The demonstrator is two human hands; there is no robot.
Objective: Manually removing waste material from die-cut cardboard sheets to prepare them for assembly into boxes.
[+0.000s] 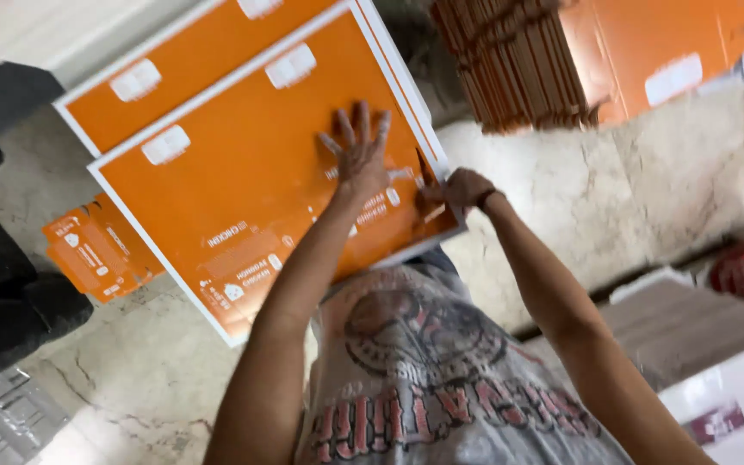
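A large flat orange box with white edges (pixel 243 164) lies tilted in front of me. My left hand (pixel 358 151) rests flat on its orange face, fingers spread. My right hand (pixel 454 189) pinches a small orange flap at the box's right edge, fingers closed on it. My grey printed shirt fills the bottom of the view.
A second flat orange box (pixel 174 60) lies beyond the first. A bundle of folded orange cartons (pixel 518 60) stands at top right. A small orange flattened carton (pixel 96 250) lies on the marble floor at left, beside dark cushions (pixel 2 284). A white box (pixel 734 396) sits at right.
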